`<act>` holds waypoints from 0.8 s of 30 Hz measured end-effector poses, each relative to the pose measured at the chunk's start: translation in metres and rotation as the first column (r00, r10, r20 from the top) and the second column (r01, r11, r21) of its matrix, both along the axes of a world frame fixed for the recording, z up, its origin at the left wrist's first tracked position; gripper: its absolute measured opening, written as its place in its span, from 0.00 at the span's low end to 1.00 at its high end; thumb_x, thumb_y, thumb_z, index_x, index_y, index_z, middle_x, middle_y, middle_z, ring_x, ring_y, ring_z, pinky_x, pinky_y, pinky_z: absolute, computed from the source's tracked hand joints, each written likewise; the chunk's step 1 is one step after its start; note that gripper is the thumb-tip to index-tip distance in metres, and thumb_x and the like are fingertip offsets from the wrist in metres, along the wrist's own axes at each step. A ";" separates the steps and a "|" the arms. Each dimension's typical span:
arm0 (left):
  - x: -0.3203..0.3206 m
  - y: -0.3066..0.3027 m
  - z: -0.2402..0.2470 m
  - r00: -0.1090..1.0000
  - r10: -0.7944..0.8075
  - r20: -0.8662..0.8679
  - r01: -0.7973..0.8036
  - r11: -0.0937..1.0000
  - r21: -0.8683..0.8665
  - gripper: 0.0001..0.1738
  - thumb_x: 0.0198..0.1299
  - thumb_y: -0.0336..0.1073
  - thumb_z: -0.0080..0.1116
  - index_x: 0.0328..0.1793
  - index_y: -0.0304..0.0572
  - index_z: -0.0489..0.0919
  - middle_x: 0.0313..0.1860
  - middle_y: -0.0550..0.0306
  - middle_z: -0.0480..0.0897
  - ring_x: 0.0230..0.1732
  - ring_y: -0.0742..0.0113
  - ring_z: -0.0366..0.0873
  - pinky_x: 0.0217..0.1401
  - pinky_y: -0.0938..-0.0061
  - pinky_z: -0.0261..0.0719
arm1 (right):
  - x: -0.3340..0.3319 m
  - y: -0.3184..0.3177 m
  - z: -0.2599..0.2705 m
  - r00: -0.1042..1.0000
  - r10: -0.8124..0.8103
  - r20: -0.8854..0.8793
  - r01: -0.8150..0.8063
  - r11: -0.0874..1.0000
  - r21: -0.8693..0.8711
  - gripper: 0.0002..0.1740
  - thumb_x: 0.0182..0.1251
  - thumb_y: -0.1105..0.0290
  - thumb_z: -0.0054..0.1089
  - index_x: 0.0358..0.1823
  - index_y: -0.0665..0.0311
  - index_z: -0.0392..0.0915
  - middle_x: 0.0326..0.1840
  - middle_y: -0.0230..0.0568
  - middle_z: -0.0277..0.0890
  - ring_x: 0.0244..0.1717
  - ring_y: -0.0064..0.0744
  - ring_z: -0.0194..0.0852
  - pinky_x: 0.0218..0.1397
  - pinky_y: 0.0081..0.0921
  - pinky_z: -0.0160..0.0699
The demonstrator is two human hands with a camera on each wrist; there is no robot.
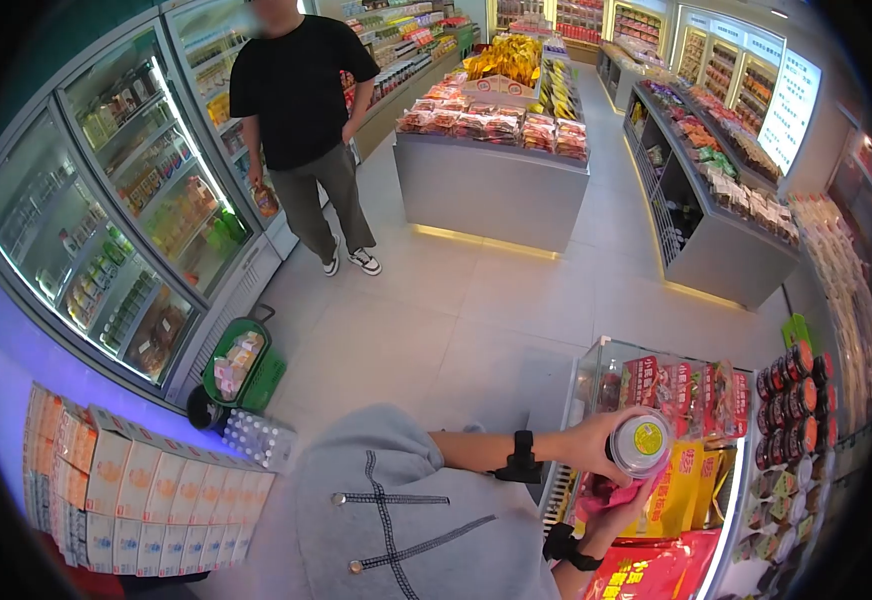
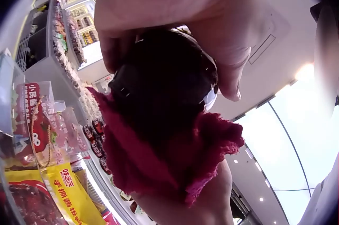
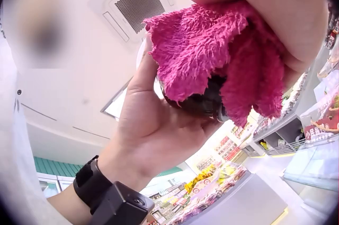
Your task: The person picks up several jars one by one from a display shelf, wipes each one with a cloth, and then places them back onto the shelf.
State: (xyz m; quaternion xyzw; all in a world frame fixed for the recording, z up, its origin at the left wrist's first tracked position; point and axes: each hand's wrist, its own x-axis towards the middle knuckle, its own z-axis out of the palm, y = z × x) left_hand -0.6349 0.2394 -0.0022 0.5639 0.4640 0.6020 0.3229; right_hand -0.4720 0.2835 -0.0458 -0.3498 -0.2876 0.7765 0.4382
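Observation:
Below the head camera, a round jar (image 1: 646, 440) with a clear lid and a yellow-green label stands over a snack display. My left hand (image 1: 592, 446) grips it round its upper side. In the left wrist view the jar (image 2: 164, 74) looks dark and glossy, with my left hand's fingers curled about it. A pink fluffy cloth (image 3: 204, 45) is gripped in my right hand (image 1: 611, 520) and lies against the jar's lower side. The cloth (image 2: 153, 156) hides part of the jar, and its folds cover some of my right fingers.
Bagged snacks (image 1: 691, 485) fill the display case under my hands. Stacked jars (image 1: 791, 405) stand to its right. A green basket (image 1: 246, 365) and stacked cartons (image 1: 156, 490) are at left. A person (image 1: 306, 110) stands by the glass-door fridges (image 1: 116, 200).

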 end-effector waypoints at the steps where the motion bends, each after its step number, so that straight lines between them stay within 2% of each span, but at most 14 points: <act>1: -0.001 0.001 -0.001 1.000 0.020 -0.006 -0.020 1.000 -0.004 0.54 0.34 0.43 0.82 0.70 0.44 0.63 0.65 0.53 0.74 0.65 0.58 0.72 0.69 0.64 0.67 | -0.002 0.000 0.001 0.999 -0.013 0.050 0.012 1.000 0.016 0.33 0.75 0.48 0.45 0.73 0.62 0.60 0.69 0.41 0.66 0.66 0.37 0.67 0.66 0.33 0.68; 4: -0.010 0.000 0.001 0.999 0.039 0.010 -0.039 0.999 -0.010 0.54 0.33 0.43 0.82 0.69 0.44 0.64 0.63 0.52 0.76 0.64 0.57 0.74 0.68 0.64 0.68 | -0.003 0.005 -0.012 0.999 0.001 0.054 0.001 1.000 -0.029 0.33 0.75 0.49 0.45 0.72 0.64 0.60 0.68 0.41 0.66 0.66 0.38 0.66 0.68 0.35 0.65; 8: -0.018 0.009 -0.001 0.999 0.035 0.013 -0.035 0.999 0.004 0.54 0.31 0.44 0.82 0.68 0.45 0.65 0.61 0.50 0.77 0.62 0.54 0.75 0.66 0.64 0.69 | -0.015 0.017 -0.013 0.974 -0.104 0.200 0.081 0.989 0.123 0.31 0.75 0.50 0.42 0.71 0.64 0.62 0.66 0.42 0.68 0.67 0.39 0.65 0.68 0.34 0.65; 9: -0.022 0.011 0.001 1.000 0.015 0.022 -0.015 1.000 0.010 0.54 0.30 0.44 0.82 0.68 0.45 0.65 0.61 0.50 0.77 0.62 0.54 0.75 0.66 0.64 0.69 | -0.021 0.016 0.004 0.982 -0.078 0.170 0.078 0.997 0.007 0.31 0.75 0.51 0.41 0.70 0.65 0.63 0.66 0.42 0.68 0.66 0.39 0.67 0.67 0.34 0.67; 13: -0.034 0.019 -0.002 1.000 0.028 -0.002 -0.028 0.999 0.023 0.56 0.27 0.46 0.83 0.67 0.45 0.65 0.60 0.50 0.76 0.62 0.51 0.75 0.65 0.62 0.70 | -0.027 0.038 0.005 0.989 0.002 0.150 0.009 0.997 -0.073 0.30 0.75 0.52 0.41 0.66 0.68 0.65 0.64 0.43 0.70 0.63 0.40 0.70 0.65 0.33 0.70; 16: -0.042 0.024 -0.017 0.998 0.062 0.011 -0.062 0.998 0.029 0.56 0.26 0.48 0.84 0.66 0.45 0.65 0.58 0.49 0.77 0.60 0.50 0.75 0.63 0.62 0.71 | -0.035 0.043 0.001 0.981 0.023 0.191 -0.004 0.995 -0.097 0.30 0.74 0.52 0.42 0.66 0.69 0.66 0.63 0.44 0.71 0.63 0.40 0.71 0.64 0.33 0.71; 17: -0.044 0.025 -0.021 0.996 0.081 0.033 -0.082 0.996 0.038 0.55 0.26 0.48 0.84 0.65 0.44 0.66 0.57 0.49 0.77 0.59 0.50 0.76 0.62 0.63 0.71 | -0.020 0.069 -0.034 0.977 0.115 0.181 -0.104 0.992 -0.071 0.30 0.73 0.52 0.43 0.66 0.69 0.65 0.63 0.44 0.70 0.62 0.40 0.71 0.64 0.32 0.71; 19: -0.047 0.030 -0.032 0.994 0.093 0.061 -0.097 0.994 0.058 0.55 0.27 0.48 0.83 0.65 0.44 0.65 0.58 0.48 0.77 0.59 0.49 0.75 0.61 0.63 0.71 | -0.026 0.070 -0.036 0.970 0.124 0.209 -0.108 0.990 -0.088 0.30 0.73 0.52 0.43 0.66 0.69 0.65 0.63 0.44 0.70 0.63 0.40 0.70 0.63 0.31 0.71; 23: -0.058 0.038 -0.048 0.991 0.061 0.115 -0.051 0.995 -0.089 0.60 0.27 0.48 0.84 0.70 0.47 0.61 0.62 0.49 0.74 0.63 0.52 0.72 0.65 0.64 0.69 | -0.047 0.069 -0.030 0.955 0.114 0.272 -0.099 0.993 -0.071 0.32 0.73 0.52 0.45 0.68 0.69 0.63 0.66 0.46 0.68 0.65 0.40 0.68 0.65 0.32 0.70; 24: -0.057 0.042 -0.053 0.990 0.107 0.094 -0.101 0.993 -0.066 0.60 0.27 0.48 0.84 0.70 0.47 0.61 0.62 0.49 0.74 0.63 0.51 0.72 0.65 0.63 0.69 | -0.053 0.070 -0.028 0.949 0.100 0.298 -0.082 0.994 -0.072 0.33 0.73 0.51 0.45 0.69 0.70 0.62 0.67 0.46 0.67 0.65 0.40 0.68 0.66 0.32 0.69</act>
